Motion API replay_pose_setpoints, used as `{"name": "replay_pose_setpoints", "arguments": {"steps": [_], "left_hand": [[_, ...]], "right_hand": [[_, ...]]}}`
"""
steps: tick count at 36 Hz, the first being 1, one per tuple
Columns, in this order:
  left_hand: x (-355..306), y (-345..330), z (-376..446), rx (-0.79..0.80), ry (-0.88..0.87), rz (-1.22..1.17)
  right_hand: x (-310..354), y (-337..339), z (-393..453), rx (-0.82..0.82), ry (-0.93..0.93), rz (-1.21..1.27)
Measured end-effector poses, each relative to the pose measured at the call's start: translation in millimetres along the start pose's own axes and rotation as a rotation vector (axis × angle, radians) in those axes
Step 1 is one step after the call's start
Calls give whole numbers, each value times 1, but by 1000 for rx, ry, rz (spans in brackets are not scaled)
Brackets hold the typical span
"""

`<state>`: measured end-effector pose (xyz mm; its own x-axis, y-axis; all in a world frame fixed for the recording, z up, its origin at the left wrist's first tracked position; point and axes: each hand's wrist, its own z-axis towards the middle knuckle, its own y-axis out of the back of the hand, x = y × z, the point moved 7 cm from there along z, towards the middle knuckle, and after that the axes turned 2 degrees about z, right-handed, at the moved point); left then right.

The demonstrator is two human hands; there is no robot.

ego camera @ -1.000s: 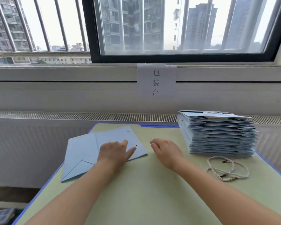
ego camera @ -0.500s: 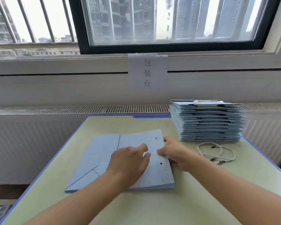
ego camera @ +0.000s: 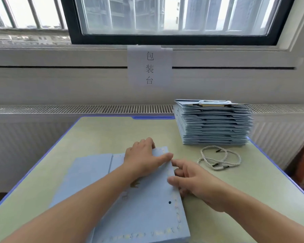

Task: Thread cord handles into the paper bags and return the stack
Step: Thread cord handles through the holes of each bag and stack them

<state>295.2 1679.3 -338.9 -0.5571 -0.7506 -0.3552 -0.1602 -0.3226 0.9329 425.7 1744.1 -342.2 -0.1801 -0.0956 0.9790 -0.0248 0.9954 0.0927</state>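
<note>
Head view, hands [ego camera: 167,165] cover paper bag [ego camera: 147,211] edge, bag cropped below

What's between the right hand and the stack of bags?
In the head view, the loose cord handles lie on the table between the right hand and the bag stack, just in front of the stack.

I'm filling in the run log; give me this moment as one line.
flat light-blue paper bag on green table | left hand presses bag | right hand at bag's right edge | white cord handles unthreaded
</note>
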Motion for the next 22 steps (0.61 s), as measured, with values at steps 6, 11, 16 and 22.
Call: {"name": "replay_pose_setpoints", "arguments": {"steps": [6, 11, 16, 22], "left_hand": [[5, 1, 5, -44, 44, 17], [10, 0, 8, -49, 45, -53], [15, -4, 11, 24, 74, -244], [22, -8, 18, 39, 36, -450]], "right_hand": [[25, 80, 4, -397, 109, -562], [29, 90, 10, -100, 57, -1123], [17, 83, 12, 90, 51, -1259], [14, 81, 12, 36, 150, -1198]]}}
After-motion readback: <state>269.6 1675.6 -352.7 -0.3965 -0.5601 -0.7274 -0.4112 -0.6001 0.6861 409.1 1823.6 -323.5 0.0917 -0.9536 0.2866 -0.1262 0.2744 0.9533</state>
